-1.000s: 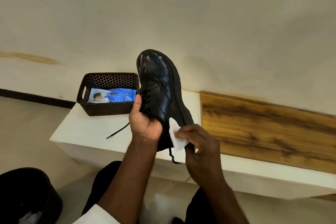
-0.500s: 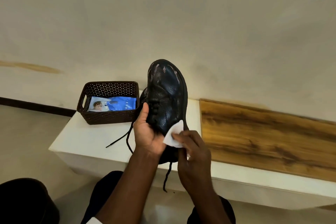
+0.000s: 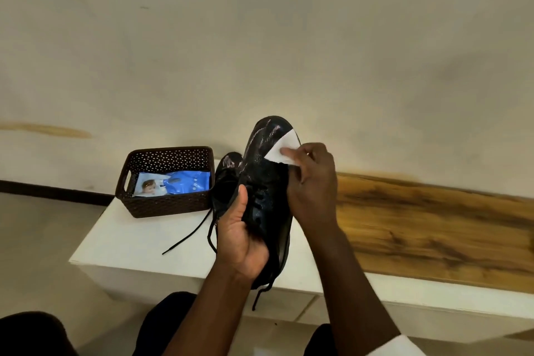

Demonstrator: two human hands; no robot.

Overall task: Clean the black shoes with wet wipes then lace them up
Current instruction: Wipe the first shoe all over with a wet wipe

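Note:
My left hand [image 3: 239,240] grips a black leather shoe [image 3: 267,179] by its heel and lace area, toe pointing up and away above the white table [image 3: 124,243]. Wet streaks shine on its toe. My right hand [image 3: 313,182] pinches a white wet wipe [image 3: 284,146] and presses it against the right side of the toe. A second black shoe [image 3: 226,179] stands on the table just behind and left of the held one, partly hidden. Loose black laces [image 3: 187,235] trail over the table and hang below the held shoe.
A dark brown perforated basket [image 3: 167,202] at the table's back left holds a blue and white wet-wipe pack [image 3: 173,183]. A wooden panel [image 3: 433,228] covers the table's right part. A pale wall rises behind. A dark round object [image 3: 31,332] sits at the bottom left.
My right hand has slid the wipe from the shoe's heel side up to the toe. The shoe now sits lower over the table, and the second shoe shows behind it.

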